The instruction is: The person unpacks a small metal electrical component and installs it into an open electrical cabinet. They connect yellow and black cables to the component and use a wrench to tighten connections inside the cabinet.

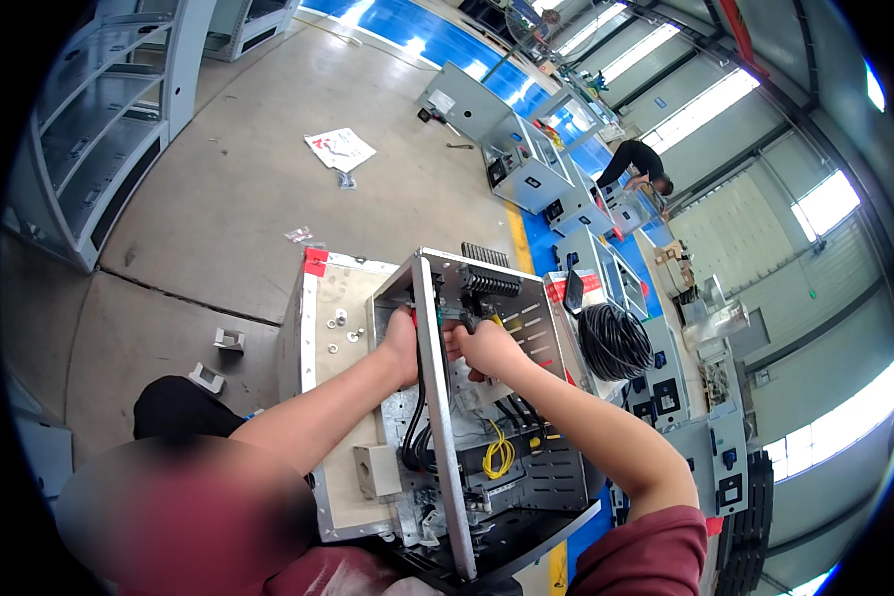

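Both my arms reach into an open metal cabinet frame (437, 397) tilted in front of me. My left hand (400, 345) is inside its left part, near black cables; the upright post hides its fingers. Just right of the post, my right hand (489, 350) is closed with its fingers curled, next to a dark part (472, 320) below a row of black terminals (492, 282). What it grips is too small to make out. A coil of yellow wire (500, 459) and black cables (414, 427) lie lower in the frame.
The frame rests on a pale-topped crate (353, 507) bearing loose washers (342, 316) and a beige block (376, 471). A black cable coil (616, 341) sits at the right. Two small brackets (207, 378) lie on the floor. Grey cabinets (529, 169) line the right, where another person (636, 164) bends over.
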A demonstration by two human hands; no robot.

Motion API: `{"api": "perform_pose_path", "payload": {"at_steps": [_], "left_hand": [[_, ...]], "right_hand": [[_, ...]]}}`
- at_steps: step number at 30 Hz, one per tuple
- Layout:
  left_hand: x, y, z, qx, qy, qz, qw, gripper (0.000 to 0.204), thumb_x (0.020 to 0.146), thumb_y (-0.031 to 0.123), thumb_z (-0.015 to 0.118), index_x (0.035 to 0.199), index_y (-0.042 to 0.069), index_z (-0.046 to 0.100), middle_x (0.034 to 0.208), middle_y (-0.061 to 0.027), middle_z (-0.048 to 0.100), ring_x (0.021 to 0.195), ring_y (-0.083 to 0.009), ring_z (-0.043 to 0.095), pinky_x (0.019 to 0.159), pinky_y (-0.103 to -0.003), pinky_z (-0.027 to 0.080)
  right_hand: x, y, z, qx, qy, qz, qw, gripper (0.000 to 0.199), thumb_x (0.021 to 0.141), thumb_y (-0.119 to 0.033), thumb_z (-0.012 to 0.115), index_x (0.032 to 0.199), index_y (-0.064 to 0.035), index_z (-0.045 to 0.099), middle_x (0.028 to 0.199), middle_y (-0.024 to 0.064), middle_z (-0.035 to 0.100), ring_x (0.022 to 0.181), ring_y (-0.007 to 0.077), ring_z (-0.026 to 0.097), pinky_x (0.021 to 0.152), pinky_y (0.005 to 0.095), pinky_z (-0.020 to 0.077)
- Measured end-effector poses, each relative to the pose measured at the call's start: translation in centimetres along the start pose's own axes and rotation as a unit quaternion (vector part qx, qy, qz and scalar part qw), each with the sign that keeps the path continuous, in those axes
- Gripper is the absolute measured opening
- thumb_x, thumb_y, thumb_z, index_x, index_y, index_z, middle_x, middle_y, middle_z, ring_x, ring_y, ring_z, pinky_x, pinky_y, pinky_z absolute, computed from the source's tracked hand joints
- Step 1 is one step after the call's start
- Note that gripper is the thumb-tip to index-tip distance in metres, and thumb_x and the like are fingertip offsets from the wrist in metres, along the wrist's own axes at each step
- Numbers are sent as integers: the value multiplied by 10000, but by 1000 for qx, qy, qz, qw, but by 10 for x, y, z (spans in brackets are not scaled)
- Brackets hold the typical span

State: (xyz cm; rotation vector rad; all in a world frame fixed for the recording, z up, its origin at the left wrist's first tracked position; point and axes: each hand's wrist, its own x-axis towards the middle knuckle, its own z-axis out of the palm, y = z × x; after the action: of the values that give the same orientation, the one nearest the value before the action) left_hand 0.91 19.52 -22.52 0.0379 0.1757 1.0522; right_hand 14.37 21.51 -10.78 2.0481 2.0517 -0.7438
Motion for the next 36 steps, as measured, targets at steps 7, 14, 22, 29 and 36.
{"api": "perform_pose_path", "payload": {"at_steps": [7,14,22,29,36], "left_hand": [[-5,-1,15,-19,35,-16,999,704,994,492,382,1304,-111,571,1356,-313,607,1274,-459,611,1105,-529,491],[-13,-1,28,-2,38,21,999,683,1029,511,298,1289,-55,577,1310,-245,644,1200,-409,648,1092,-544,491],[-10,-1,24,25,64,45,997,707,1050,479,294,1400,-96,508,1383,-355,576,1308,-464,592,1137,-520,485],[-38,17,49,75,104,88,988,623,1058,475,361,1312,-62,550,1324,-330,629,1173,-489,673,970,-516,593],[-52,19,69,156,219,135,954,493,1051,397,391,1210,-23,595,1063,-189,678,992,-386,704,932,-495,574]], "right_hand": [[-25,4,-16,-270,65,-110,954,232,860,-159,635,968,13,749,968,234,761,954,382,758,842,470,609],[-79,-19,-39,-325,45,-93,940,221,857,-155,652,979,-15,772,1000,197,773,959,379,758,851,463,606],[-84,50,-100,-134,102,-153,974,345,1035,-280,543,1023,9,731,998,254,732,1006,428,693,915,502,535],[-76,85,-85,75,225,-227,945,345,1080,-292,512,992,-3,678,872,237,703,886,451,674,769,503,510],[-49,112,-57,206,282,-286,892,370,1115,-340,477,1008,-19,628,750,191,625,731,400,629,691,461,490]]}}
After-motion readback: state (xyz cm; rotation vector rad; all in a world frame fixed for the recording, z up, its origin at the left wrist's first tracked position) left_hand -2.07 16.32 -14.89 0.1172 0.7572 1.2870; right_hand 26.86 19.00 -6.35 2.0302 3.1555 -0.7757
